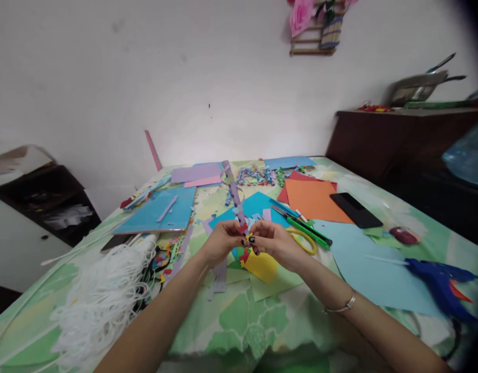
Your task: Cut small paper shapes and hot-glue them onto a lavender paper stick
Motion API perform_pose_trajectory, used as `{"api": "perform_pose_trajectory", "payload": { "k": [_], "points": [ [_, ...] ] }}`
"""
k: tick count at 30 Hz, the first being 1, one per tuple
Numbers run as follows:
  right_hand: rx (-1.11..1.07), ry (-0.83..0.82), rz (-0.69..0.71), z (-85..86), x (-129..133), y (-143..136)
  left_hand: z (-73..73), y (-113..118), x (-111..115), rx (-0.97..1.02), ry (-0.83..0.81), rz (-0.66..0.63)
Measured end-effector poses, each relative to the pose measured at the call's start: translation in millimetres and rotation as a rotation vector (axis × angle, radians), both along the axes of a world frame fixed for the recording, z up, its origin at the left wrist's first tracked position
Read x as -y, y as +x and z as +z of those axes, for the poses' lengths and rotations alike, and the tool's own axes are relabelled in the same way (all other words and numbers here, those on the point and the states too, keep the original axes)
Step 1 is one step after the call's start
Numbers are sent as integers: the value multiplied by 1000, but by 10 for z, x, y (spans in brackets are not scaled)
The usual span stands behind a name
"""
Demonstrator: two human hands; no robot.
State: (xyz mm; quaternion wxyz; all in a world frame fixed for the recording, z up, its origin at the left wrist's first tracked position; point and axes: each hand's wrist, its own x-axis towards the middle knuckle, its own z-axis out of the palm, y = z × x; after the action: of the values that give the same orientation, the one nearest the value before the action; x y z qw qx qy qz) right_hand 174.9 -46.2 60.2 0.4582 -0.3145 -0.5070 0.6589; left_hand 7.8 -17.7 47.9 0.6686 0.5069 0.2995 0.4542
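Note:
A long purple paper strip [234,190], with curled bits and small coloured pieces along it, rises from between my hands. My left hand [223,239] is closed around its lower end, where a red piece [243,228] shows. From the other side, my right hand [275,242] pinches a small yellow paper piece [248,238] against that end; the fingertips partly hide it. Below my fingers lie a yellow paper sheet [264,267] and red scraps. Yellow-handled scissors [306,242] and a green cutter [308,231] rest just right of my right hand.
White cord [102,300] is heaped at left, near blue sheets [157,210]. On the right are orange paper [318,199], a black phone [356,210], light blue paper [373,269] and a blue glue gun [436,285]. Curled paper pieces [256,175] sit at the back.

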Motion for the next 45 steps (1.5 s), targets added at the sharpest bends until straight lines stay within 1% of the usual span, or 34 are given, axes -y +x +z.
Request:
{"api": "perform_pose_trajectory", "payload": {
  "k": [2,5,7,10,14,19,25,30,36,41,45],
  "points": [
    [13,2,34,-32,-65,-17,-58,-19,-27,25,-13,7],
    [21,-3,53,-141,-126,-53,-153,-68,-48,13,-2,-19],
    [33,13,44,-228,-145,-68,-213,-98,-64,-1,-3,-52],
    [58,59,14,-326,-145,-56,-294,-115,-90,-7,-3,-61],
    [94,102,-13,-373,-136,-4,-364,-99,-100,-58,16,-73],
    [139,122,0,-396,-139,36,-383,-102,-75,-62,10,-83],
    [116,128,2,-428,-163,56,-385,-114,-81,16,-45,-95],
    [109,146,-22,-434,-187,73,-407,-105,-82,26,-58,-98],
    [108,216,-91,-402,-153,55,-420,-106,-59,45,-46,-78],
    [125,252,-66,-404,-107,20,-409,-128,-55,57,-22,-43],
    [144,278,-61,-408,-91,20,-411,-138,-59,59,-12,-43]
  ]
}}
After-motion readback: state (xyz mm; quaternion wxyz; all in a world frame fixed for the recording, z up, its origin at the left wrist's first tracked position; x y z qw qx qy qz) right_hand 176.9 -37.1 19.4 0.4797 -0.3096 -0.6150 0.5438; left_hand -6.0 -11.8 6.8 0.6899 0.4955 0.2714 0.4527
